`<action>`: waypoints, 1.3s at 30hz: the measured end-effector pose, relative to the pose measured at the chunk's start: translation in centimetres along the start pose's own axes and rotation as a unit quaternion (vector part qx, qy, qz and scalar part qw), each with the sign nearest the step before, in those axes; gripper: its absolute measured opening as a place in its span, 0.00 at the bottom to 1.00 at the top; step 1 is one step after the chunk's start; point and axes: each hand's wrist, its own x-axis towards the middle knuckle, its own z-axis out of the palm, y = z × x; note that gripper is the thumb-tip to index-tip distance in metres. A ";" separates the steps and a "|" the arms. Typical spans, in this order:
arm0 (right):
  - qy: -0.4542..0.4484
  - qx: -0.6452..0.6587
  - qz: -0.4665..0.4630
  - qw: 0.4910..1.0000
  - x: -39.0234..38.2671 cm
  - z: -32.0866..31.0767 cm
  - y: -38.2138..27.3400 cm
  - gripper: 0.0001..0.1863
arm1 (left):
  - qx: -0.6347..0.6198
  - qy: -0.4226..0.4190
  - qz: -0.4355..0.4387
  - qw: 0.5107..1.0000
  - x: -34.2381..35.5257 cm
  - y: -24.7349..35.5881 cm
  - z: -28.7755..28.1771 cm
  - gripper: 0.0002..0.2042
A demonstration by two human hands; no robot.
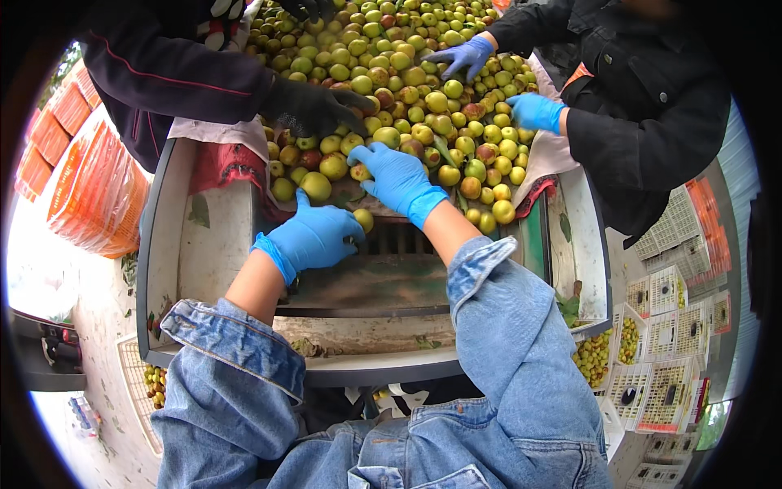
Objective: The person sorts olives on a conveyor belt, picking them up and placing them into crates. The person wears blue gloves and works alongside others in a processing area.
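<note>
The right hand [397,175], fingers spread flat, rests on the heap of green-yellow fruits [423,114], which stretches toward twelve o'clock. The left hand [314,236], loosely curled, touches one fruit [363,218] at its three o'clock.

The bare tray floor [366,281] near the person is open for a hand. Farther up, the fruit pile [407,90] fills the table, and a black glove [314,106] and two blue gloves [497,81] block both sides.
</note>
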 end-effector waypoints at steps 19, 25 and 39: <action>0.015 0.712 0.076 0.698 -14.4 -8.9 1.5 0.27 | -0.079 0.054 0.152 0.984 2.6 -1.5 1.6 0.21; 0.022 0.814 0.071 0.577 -17.4 -9.5 0.9 0.30 | 0.104 0.294 -0.035 0.949 1.3 -1.7 2.8 0.32; 0.009 0.854 0.117 0.507 -20.6 -9.9 1.4 0.31 | 0.121 0.345 -0.065 0.928 2.0 -1.8 2.7 0.32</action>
